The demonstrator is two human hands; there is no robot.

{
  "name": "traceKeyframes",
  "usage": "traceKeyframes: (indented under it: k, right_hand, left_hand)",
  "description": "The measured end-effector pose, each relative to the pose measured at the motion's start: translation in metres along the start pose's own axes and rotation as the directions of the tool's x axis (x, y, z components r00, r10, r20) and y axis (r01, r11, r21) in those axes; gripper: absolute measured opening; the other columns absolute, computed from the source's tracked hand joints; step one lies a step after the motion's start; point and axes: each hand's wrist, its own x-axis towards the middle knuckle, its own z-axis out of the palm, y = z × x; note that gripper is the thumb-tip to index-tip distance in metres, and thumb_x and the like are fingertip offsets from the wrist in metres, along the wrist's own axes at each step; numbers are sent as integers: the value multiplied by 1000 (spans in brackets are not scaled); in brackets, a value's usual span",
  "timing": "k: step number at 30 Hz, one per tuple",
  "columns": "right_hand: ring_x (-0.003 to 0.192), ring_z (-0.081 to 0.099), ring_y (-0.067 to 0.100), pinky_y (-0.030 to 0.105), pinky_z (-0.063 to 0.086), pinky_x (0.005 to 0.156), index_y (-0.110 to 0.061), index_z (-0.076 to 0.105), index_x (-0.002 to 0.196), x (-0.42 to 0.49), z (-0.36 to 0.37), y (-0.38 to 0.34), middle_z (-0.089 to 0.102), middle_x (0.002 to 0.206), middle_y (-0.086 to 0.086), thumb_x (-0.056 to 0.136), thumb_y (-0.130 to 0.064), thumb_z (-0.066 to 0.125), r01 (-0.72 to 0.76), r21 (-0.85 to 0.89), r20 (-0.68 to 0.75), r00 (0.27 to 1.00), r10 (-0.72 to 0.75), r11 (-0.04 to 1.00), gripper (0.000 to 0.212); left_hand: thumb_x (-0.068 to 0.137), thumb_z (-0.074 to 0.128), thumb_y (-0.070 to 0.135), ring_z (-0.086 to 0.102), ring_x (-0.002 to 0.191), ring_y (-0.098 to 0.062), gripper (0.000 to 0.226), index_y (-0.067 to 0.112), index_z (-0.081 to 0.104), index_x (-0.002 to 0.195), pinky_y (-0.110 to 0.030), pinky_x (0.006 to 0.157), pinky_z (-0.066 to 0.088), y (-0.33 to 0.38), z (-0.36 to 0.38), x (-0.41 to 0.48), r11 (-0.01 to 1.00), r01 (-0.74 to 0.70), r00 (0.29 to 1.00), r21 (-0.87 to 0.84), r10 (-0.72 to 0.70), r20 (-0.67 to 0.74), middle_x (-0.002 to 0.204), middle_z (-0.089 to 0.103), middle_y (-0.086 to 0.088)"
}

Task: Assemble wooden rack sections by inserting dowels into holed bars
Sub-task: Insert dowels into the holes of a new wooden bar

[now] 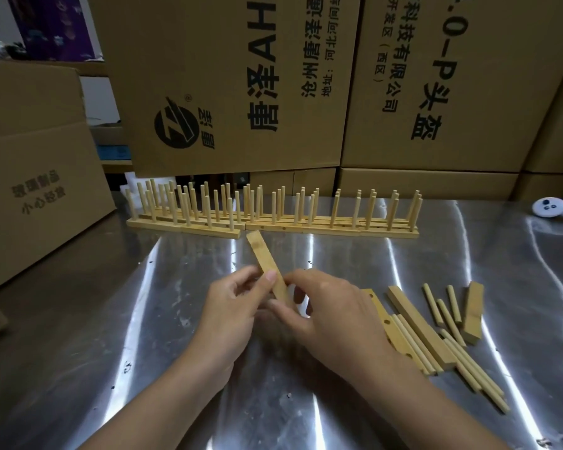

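At mid-frame, your left hand (233, 306) and right hand (325, 315) pinch one holed bar (267, 266), dowel-free. Finished rack sections (270, 211) line the upper centre; loose dowels (449, 315) and spare bars (418, 326) wait lower right.

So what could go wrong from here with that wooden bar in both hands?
The bar, pinched by the left hand and right hand, points at the finished racks; a jerk might topple them. The round loose dowels lie by the right forearm on the shiny metal table and could get swept or roll away.
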Motion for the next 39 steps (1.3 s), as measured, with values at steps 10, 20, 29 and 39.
traceKeyframes:
  k: [10, 20, 29, 39]
  right_hand:
    - [73, 65, 4, 26, 52, 63, -35, 74, 89, 12, -63, 78, 68, 78, -11, 100, -41, 69, -317, 1, 281, 910, 304, 948, 13]
    - [49, 45, 10, 34, 38, 56, -12, 69, 64, 11, -64, 90, 51, 51, -4, 89, -48, 80, -370, -113, 488, 788, 376, 922, 45]
    - [47, 50, 4, 21, 38, 48, -20, 80, 70, 11, -57, 73, 62, 54, -4, 88, -54, 79, -315, -80, 571, 763, 303, 946, 39]
    - [49, 54, -2, 24, 39, 49, -30, 77, 62, 7, -49, 56, 63, 52, -13, 79, -68, 80, -297, -98, 597, 746, 295, 950, 42]
  left_hand:
    - [111, 52, 40, 52, 58, -10, 35, 10, 69, 103, -25, 51, 41, 8, -12, 10, 910, 242, 955, -336, -286, -86, 79, 61, -2]
    - [112, 46, 38, 50, 56, -12, 34, 11, 67, 116, -23, 51, 38, 14, -5, 0, 931, 236, 970, -279, -244, 7, 78, 64, -3]
    - [113, 42, 39, 49, 57, -13, 40, 10, 70, 113, -24, 50, 39, 12, -3, -1, 933, 243, 969, -264, -246, 22, 78, 65, -5]
    - [112, 43, 37, 48, 56, -12, 39, 9, 70, 117, -24, 50, 38, 14, 0, -3, 933, 241, 970, -266, -238, 44, 76, 64, -4]
